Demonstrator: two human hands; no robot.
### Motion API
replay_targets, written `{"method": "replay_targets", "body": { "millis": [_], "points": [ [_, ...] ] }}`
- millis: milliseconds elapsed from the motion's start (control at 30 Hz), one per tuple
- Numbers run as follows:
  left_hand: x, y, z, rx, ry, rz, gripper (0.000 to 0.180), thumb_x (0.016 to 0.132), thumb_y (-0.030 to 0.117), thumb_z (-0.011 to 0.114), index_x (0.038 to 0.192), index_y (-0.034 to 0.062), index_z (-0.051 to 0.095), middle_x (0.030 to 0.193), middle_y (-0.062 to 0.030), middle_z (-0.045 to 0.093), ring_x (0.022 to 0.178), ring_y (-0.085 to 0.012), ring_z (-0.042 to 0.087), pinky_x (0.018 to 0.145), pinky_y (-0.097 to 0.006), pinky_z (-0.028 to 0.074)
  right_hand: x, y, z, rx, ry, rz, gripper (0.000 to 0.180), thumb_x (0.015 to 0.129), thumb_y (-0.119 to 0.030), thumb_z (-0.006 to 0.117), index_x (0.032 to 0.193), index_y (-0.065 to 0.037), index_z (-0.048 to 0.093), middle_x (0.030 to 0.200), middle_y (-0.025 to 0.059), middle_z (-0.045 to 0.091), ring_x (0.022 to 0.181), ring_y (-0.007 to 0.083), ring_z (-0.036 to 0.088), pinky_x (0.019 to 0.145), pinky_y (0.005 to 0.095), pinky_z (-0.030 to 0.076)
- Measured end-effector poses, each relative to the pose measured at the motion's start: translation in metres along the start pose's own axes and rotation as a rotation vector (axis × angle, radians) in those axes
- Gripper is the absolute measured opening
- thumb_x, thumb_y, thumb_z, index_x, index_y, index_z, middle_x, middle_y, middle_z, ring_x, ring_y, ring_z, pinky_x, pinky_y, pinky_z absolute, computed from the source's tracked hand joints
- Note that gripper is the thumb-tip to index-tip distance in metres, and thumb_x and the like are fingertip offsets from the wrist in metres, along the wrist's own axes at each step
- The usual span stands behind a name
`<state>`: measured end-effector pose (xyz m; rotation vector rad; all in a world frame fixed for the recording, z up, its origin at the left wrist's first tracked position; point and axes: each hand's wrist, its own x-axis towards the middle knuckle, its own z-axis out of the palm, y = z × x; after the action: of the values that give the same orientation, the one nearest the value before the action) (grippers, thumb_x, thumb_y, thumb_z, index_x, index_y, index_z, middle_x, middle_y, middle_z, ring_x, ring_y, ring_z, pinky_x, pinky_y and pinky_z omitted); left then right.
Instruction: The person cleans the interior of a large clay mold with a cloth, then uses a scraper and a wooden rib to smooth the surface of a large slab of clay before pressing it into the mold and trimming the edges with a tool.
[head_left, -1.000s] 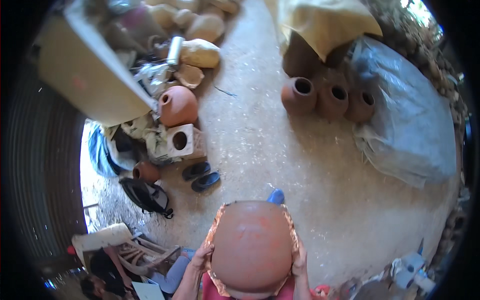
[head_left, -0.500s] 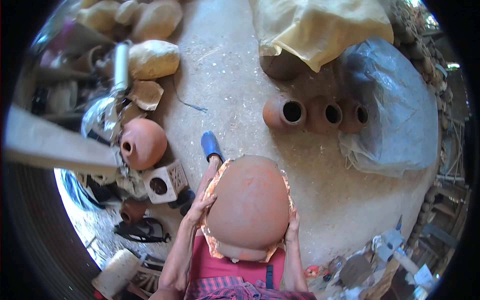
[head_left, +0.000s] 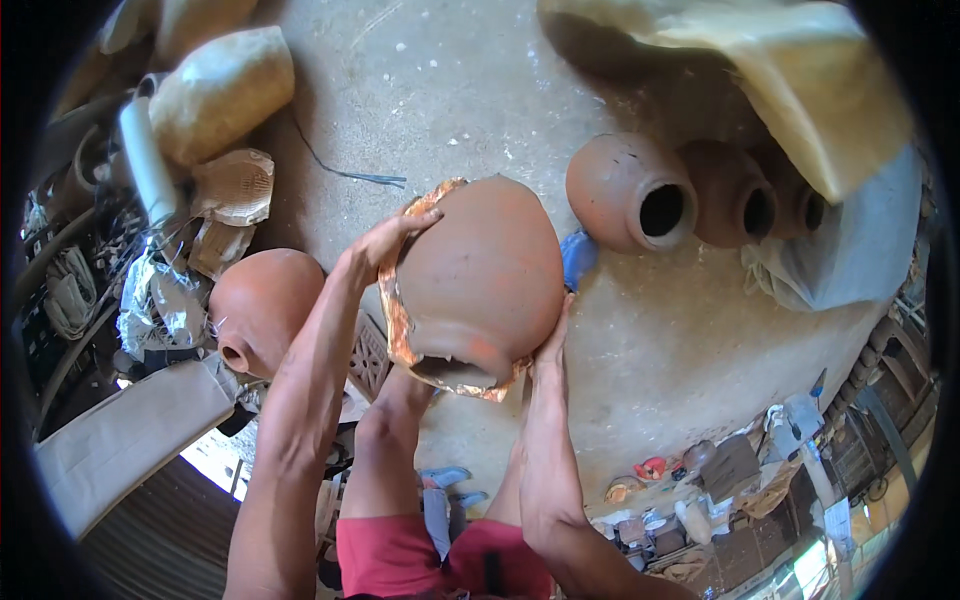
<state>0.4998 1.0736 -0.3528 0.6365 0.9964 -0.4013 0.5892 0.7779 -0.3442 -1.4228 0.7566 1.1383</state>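
Since the earlier frame, your clay pot (head_left: pixel 490 265) is riding higher in view and tipping so its mouth is showing, and your left hand (head_left: pixel 380 243) is reaching farther up its side. Pot is hanging out in front of you over the floor (head_left: pixel 650 370), with only your hands visibly supporting it. Ragged orange-and-cream casing (head_left: pixel 396 320) is skirting its left side and running below the mouth. Your left fingers are pinching the casing's edge, tips lying on the clay, looking pressed together. Your right hand (head_left: pixel 552 342) is cupping the lower right side; most of those fingers are going out of sight, so can't tell their spread. High-left, low-right hold is probably sharing weight and steadying the tilt. Blue shoe (head_left: pixel 578 258) is peeking out beside the pot. Further right, three brown pots (head_left: pixel 622 190) are leaning mouths your way, likely bunched to save room, with a yellow sheet (head_left: pixel 825 95) and clear plastic (head_left: pixel 865 250) next to them, maybe as covers. Left, a round orange pot (head_left: pixel 268 305) is lying on its side. Brands, labels: none showing on the pots; white paper (head_left: pixel 838 525) lower right is reading too small.
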Motion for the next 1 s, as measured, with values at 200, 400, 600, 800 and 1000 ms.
{"method": "replay_targets", "body": {
  "millis": [200,400,600,800,1000],
  "points": [
    [0.085,0.020,-0.024,0.029,-0.041,-0.200,0.063,0.102,0.049,0.057,0.144,0.0017,0.057,0.139,-0.0159,0.065,0.123,-0.0235,0.064,0.105,-0.038,0.052,0.102,-0.002,-0.011,-0.067,-0.031,0.021,0.103,0.095,-0.085,0.030,0.164,-0.009,0.027,0.168,0.0129,0.029,0.151,0.0334,0.035,0.121,0.0473,0.035],
    [0.124,0.015,-0.031,0.028,0.015,-0.288,0.071,0.102,0.052,0.056,0.151,0.0016,0.048,0.150,-0.0191,0.055,0.130,-0.0246,0.060,0.111,-0.040,0.049,0.125,-0.016,-0.009,-0.008,-0.055,0.127,0.103,0.093,-0.087,0.030,0.165,-0.013,0.025,0.170,0.0116,0.027,0.154,0.0324,0.030,0.123,0.0488,0.032],
    [0.125,0.036,-0.022,0.091,0.003,-0.336,0.080,0.100,0.060,0.054,0.154,0.0009,0.044,0.151,-0.0212,0.053,0.125,-0.0243,0.065,0.106,-0.041,0.055,0.148,-0.022,-0.014,-0.013,-0.138,0.106,0.104,0.092,-0.089,0.029,0.166,-0.016,0.023,0.172,0.0099,0.021,0.156,0.0314,0.025,0.126,0.0485,0.025],
    [0.142,0.041,-0.027,0.171,0.031,-0.362,0.082,0.099,0.062,0.053,0.155,0.0025,0.045,0.152,-0.0185,0.054,0.126,-0.0257,0.064,0.105,-0.045,0.055,0.160,-0.023,-0.015,-0.050,-0.157,0.134,0.104,0.090,-0.091,0.027,0.165,-0.018,0.027,0.170,0.0075,0.027,0.154,0.0303,0.029,0.123,0.0475,0.031],
    [0.155,0.050,-0.025,0.213,0.044,-0.409,0.076,0.098,0.064,0.054,0.152,0.0107,0.052,0.154,-0.0118,0.053,0.127,-0.0235,0.064,0.105,-0.045,0.055,0.163,-0.028,-0.012,-0.070,-0.144,0.186,0.104,0.090,-0.091,0.028,0.164,-0.019,0.030,0.169,0.0078,0.029,0.152,0.0298,0.032,0.121,0.0472,0.034]
  ]
}}
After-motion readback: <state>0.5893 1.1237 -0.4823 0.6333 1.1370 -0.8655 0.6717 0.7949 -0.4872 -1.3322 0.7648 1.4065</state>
